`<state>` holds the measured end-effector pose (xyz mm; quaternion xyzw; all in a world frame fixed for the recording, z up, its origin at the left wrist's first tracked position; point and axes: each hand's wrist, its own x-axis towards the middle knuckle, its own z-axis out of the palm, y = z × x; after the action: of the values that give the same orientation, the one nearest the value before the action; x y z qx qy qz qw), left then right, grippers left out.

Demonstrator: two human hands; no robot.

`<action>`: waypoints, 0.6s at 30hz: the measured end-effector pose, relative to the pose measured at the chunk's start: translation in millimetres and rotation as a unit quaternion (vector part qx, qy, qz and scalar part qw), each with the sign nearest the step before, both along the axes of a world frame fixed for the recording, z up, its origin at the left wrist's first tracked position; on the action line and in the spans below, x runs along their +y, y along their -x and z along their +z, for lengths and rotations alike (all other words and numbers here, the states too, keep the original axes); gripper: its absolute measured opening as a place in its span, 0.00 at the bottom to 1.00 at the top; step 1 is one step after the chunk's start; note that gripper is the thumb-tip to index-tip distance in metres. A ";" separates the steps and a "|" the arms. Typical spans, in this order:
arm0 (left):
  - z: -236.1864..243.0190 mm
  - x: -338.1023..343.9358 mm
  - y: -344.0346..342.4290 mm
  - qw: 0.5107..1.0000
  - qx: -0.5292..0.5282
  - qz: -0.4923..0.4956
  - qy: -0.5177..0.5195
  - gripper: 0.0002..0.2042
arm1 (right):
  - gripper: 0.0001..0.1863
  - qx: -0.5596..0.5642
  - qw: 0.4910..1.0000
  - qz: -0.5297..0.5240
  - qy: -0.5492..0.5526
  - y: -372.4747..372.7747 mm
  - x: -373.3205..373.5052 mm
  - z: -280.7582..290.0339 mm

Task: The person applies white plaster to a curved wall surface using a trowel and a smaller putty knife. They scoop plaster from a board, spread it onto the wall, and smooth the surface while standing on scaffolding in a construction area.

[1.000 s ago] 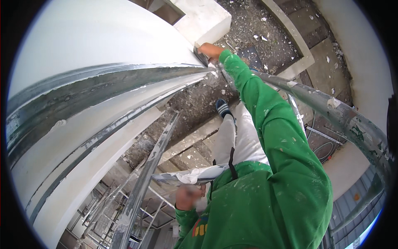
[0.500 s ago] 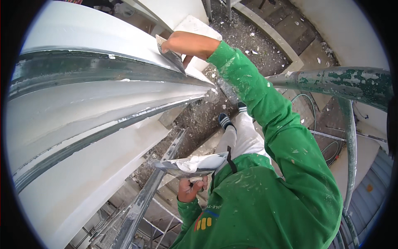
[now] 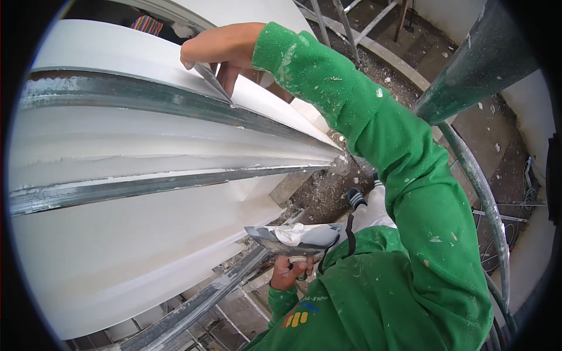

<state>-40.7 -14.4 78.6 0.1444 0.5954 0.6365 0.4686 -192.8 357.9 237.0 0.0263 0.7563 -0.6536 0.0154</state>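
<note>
My right hand (image 3: pixel 219 48) reaches far out to the upper left, fingers closed around a flat metal plastering trowel (image 3: pixel 212 81). The lower corner of its blade meets the upper edge of a long green-grey metal rail (image 3: pixel 126 100) running along the white wall (image 3: pixel 111 50). Close to my body, my left hand (image 3: pixel 288 272) is closed round the grip beneath a wide metal trowel (image 3: pixel 319 235). A lump of white plaster (image 3: pixel 290 234) sits on that blade.
A second metal strip (image 3: pixel 146 182) crosses the wall lower down. Scaffold tubes (image 3: pixel 480 58) stand close at my right, and a metal beam (image 3: pixel 225 285) passes below my left hand. Plaster crumbs litter the floor (image 3: pixel 328 187) far below. A striped cloth item (image 3: pixel 146 24) shows beyond the wall.
My right hand with its trowel has moved left and upward along the wall. The view has shifted, and the plaster-laden trowel in my left hand now appears farther right.
</note>
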 end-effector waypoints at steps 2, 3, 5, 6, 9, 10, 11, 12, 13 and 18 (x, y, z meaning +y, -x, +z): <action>8.5 2.6 -1.0 1.000 0.017 -0.003 0.011 0.23 | 0.34 0.043 0.999 0.003 -0.030 -8.2 4.7 25.4; 9.2 5.1 -0.8 1.000 0.018 0.000 0.010 0.22 | 0.34 0.032 0.999 0.004 -0.029 -1.1 4.7 35.1; 18.8 10.1 -1.8 1.000 0.016 0.006 0.014 0.20 | 0.34 0.004 1.000 0.006 -0.022 20.2 2.3 59.2; 23.9 14.3 -2.7 1.000 0.016 0.003 0.020 0.20 | 0.25 -0.014 1.000 -0.006 -0.025 16.7 1.0 74.4; 27.8 14.3 -1.6 0.998 0.060 -0.008 0.025 0.18 | 0.23 0.026 0.999 -0.013 -0.042 11.4 -2.0 102.5; 29.1 15.6 -2.8 0.998 0.065 -0.004 0.017 0.18 | 0.23 0.037 0.998 -0.016 -0.048 9.8 -2.9 111.7; 30.4 16.7 -4.1 0.998 0.069 0.000 0.010 0.18 | 0.23 0.047 0.997 -0.020 -0.052 8.2 -4.4 121.2; 33.2 18.3 -5.2 0.997 0.074 0.002 0.003 0.18 | 0.22 0.057 0.996 -0.026 -0.057 3.9 -4.7 130.8; 37.3 20.1 -5.5 0.997 0.078 -0.001 0.008 0.18 | 0.22 0.071 0.995 -0.032 -0.064 -0.4 -5.9 141.4; 52.3 34.7 -4.6 0.994 0.106 -0.003 0.008 0.18 | 0.20 0.145 0.981 -0.066 -0.114 -35.1 -6.1 180.8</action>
<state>-36.1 20.3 130.9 0.2092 0.6465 0.6111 0.4061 -157.7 351.8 417.8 -0.0175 0.8168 -0.5593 -0.1403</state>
